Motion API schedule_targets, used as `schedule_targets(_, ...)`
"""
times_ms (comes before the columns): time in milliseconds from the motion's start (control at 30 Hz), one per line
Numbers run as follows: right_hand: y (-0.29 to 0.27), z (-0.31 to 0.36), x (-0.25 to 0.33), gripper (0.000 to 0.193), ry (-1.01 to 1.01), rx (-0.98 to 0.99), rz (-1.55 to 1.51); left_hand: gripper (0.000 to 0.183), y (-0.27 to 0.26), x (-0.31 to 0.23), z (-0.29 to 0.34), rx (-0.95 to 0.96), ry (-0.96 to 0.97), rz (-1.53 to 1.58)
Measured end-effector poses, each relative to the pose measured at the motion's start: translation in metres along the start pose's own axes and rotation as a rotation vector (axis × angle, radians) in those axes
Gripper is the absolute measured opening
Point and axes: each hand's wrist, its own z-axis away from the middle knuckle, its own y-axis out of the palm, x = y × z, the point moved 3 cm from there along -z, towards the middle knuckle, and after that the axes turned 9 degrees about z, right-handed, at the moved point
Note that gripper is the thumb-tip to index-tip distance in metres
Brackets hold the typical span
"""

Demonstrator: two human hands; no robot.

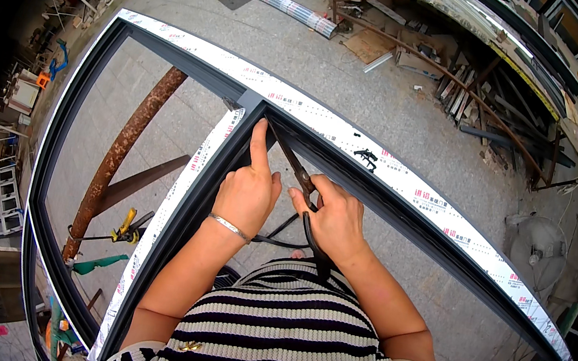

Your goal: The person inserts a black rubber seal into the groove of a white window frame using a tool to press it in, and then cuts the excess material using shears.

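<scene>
A large dark window frame [444,214], its outer faces covered in printed white film, lies in front of me with a bar dividing it. My left hand [246,196] has its index finger stretched into the inner corner where that bar meets the far side; its other fingers are curled with nothing visible in them. In my right hand [336,217] is a pair of scissors [297,170], their blades pointing into the same corner beside my left fingertip. A black strip [279,241] shows below the hands, partly hidden by my body; whether it joins the scissors' dark lower part is unclear.
A rusty pipe [128,146] runs under the left opening, near a yellow-handled tool [124,226]. Beyond the frame, a wrapped roll [280,5] lies on the floor. A workbench [475,28] with scrap beneath stands far right, near a fan [536,249]. A ladder [9,199] is at left.
</scene>
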Motion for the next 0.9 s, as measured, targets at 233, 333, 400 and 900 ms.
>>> schedule_targets(233,-0.002,-0.001,-0.002,0.028,-0.04,-0.022,0.023,0.082,0.0,-0.002,-0.001,0.012,-0.012,-0.01)
schedule_targets(333,-0.001,0.0,0.0,0.026,-0.015,0.012,-0.008,0.082,0.0,0.0,0.0,0.008,-0.003,-0.011)
schedule_targets(400,0.001,0.002,0.002,0.025,0.054,0.089,-0.075,0.083,-0.001,0.0,0.0,0.006,0.013,0.005)
schedule_targets(900,-0.005,0.046,0.001,0.02,0.23,0.164,-0.342,0.084,0.012,0.005,0.005,-0.014,0.031,0.5)
